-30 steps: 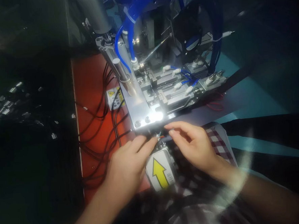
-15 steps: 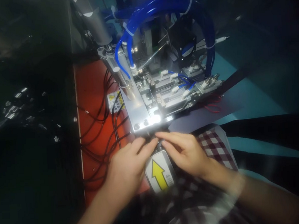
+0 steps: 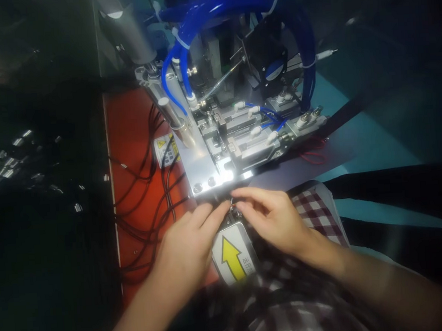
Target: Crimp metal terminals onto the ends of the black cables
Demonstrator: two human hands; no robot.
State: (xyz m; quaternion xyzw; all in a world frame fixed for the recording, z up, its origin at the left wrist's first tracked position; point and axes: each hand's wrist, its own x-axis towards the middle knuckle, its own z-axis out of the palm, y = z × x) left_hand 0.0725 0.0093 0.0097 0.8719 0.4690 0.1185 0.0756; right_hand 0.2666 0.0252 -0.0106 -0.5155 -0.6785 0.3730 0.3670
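Both hands meet at the front edge of a metal machine. My left hand has its fingers together, their tips touching the small fixture below the machine's lit plate. From the right, my right hand bends thumb and forefinger towards the same spot in a pinch. Between the fingertips a tiny orange and pale piece shows, too small to name. Under the hands lies a white plate with a yellow arrow.
Thick blue air hoses arch over the machine. Black cables run across the orange surface at left, beside a warning label. Small shiny pieces lie on the dark area further left. Checked cloth shows at right.
The view has shifted slightly, so the machine appears further left. My right fingertips have moved a little, and a small orange and pale piece now shows between the fingertips.
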